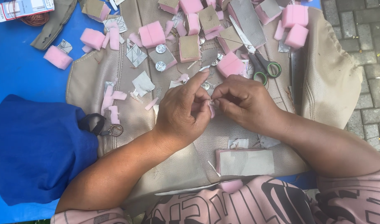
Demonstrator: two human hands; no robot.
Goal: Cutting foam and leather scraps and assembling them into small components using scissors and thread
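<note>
Both hands | left hand, right hand fingers pinching small silver piece together

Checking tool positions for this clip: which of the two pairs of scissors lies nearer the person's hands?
The green-handled scissors, lying just beyond the right hand with their handle loops almost at its knuckles. The dark-handled scissors lie farther off, left of the left hand, by the blue cloth.
</note>
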